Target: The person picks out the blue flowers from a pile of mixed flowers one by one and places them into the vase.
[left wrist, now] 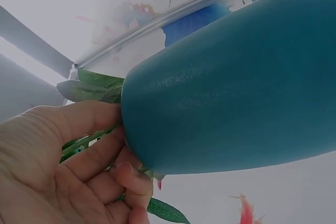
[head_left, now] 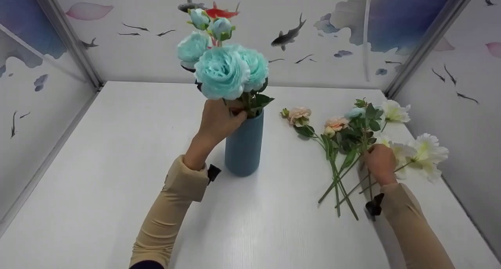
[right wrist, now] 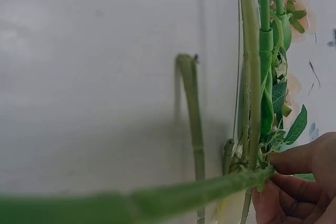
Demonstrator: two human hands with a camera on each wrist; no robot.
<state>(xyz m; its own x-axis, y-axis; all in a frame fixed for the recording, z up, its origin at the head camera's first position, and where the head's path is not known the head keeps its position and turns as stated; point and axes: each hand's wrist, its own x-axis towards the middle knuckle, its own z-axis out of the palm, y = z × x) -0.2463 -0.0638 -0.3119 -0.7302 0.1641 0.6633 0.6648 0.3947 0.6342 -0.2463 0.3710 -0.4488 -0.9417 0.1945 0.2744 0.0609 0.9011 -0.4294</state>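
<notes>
Vase (head_left: 243,149) is stood upright on the table (head_left: 289,218), turquoise flowers (head_left: 222,73) already inserted — pinched at its mouth by the left hand (head_left: 222,118). A flower stem (right wrist: 210,188) is pinched by the right hand (head_left: 380,164) — peach flowers (head_left: 300,115) and white flowers (head_left: 428,153) apparently remain uninserted.

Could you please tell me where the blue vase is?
In the head view, the blue vase stands on the table, left of the peach flowers, the left hand at its rim.

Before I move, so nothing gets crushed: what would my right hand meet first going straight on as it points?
Likely the green leaves just ahead of your right hand, though depth is unclear and they may belong to the stem it pinches.
</notes>
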